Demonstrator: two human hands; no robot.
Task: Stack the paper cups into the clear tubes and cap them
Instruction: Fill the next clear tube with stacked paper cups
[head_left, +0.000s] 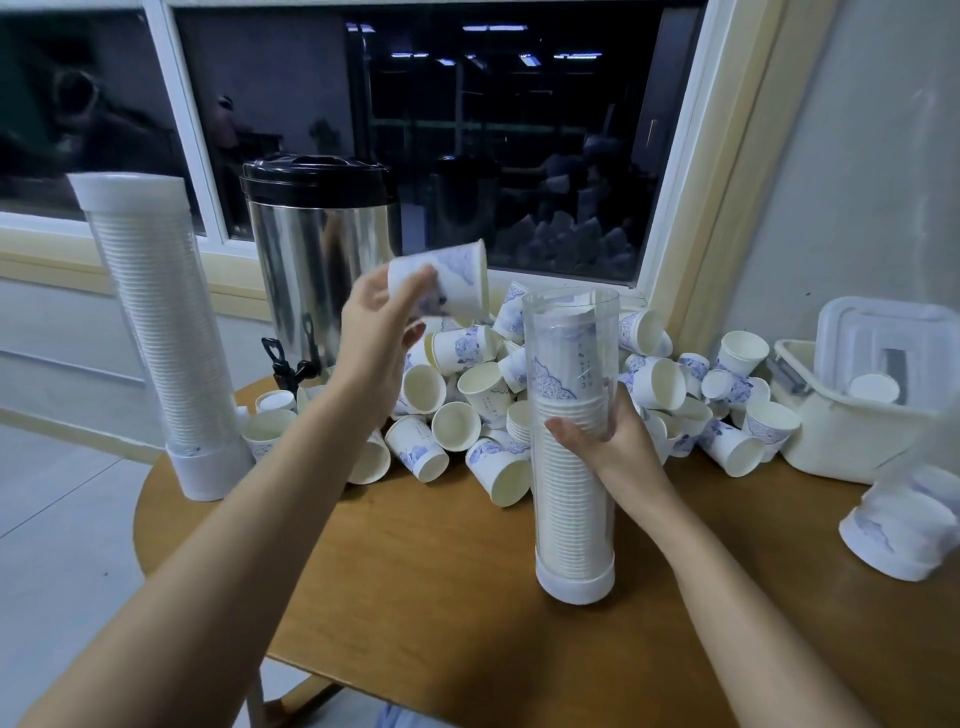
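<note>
A clear tube (571, 374) stands upright on the round wooden table (415, 571), on a white base cap and nearly full of stacked cups. My right hand (608, 441) grips it at mid-height. My left hand (382, 332) holds a white paper cup with blue print (457, 278) tilted on its side, up and to the left of the tube's open top. Behind the tube lies a heap of loose paper cups (467, 395). A second tube (161, 332), full and capped at both ends, stands at the table's left edge.
A steel drinks urn with a black lid (317, 260) stands at the back left under the window. A cream plastic basket with a lid (857, 405) sits at the right. A capped tube of cups (904, 519) lies at the right edge.
</note>
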